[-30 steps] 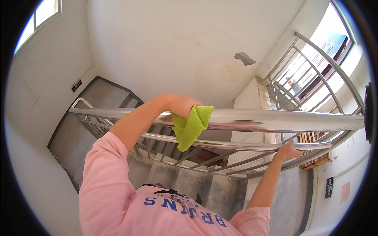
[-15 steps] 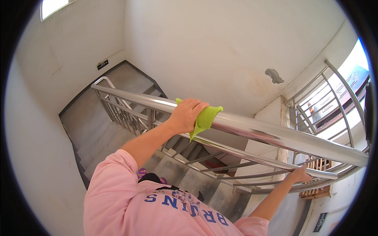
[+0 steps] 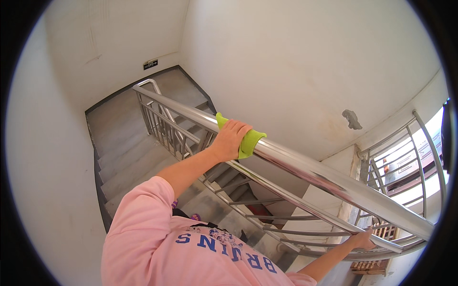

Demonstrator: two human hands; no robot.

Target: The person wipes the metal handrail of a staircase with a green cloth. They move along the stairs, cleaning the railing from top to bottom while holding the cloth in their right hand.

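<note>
My left hand (image 3: 231,141) is closed over the thick metal handrail (image 3: 305,168), pressing a bright green cloth (image 3: 251,142) around it. The cloth wraps the top and near side of the rail, and one corner sticks up behind my fingers. Lower and to the right, my right hand (image 3: 364,240) grips the thinner lower rail (image 3: 286,193) close to its right end. Its fingers are partly hidden behind that rail.
Stairs (image 3: 129,157) run down on the left to a landing (image 3: 109,107). Pale walls (image 3: 296,71) enclose the stairwell. A curved barred railing (image 3: 414,152) stands before a bright window at right. Wooden slatted pieces (image 3: 369,267) lie below the rails.
The view has turned, so the handrail slopes more steeply. My left hand and the cloth are slightly nearer the rail's far end. The cloth's hanging corner now lies closer around the rail.
</note>
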